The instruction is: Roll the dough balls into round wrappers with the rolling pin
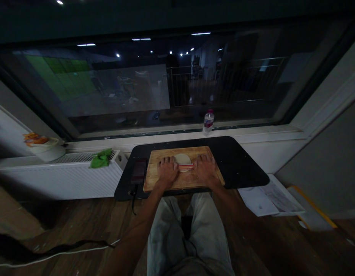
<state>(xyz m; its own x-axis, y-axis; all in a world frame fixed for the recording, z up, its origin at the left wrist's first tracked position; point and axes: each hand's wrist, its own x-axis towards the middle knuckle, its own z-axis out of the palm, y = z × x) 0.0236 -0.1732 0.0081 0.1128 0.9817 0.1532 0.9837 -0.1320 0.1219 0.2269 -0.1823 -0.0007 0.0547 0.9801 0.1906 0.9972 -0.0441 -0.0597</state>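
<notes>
A flat round of pale dough (pixel 183 158) lies on a wooden board (pixel 183 186). Across its near part runs a thin reddish rolling pin (pixel 185 167), with only its middle showing between my hands. The left end is under my left hand (pixel 167 170), whose fingers curl over it. My right hand (pixel 205 168) covers the other end in the same way, palm down. Both hands rest low over the board, on either side of the dough.
Beneath the board is a black table (pixel 240 165). Left of the board lies a dark box-like object (pixel 139 170) with a cord. A water bottle (pixel 208 122) stands on the windowsill. A green cloth (pixel 101 158) and a white tub (pixel 49 148) sit on the radiator (pixel 88 180).
</notes>
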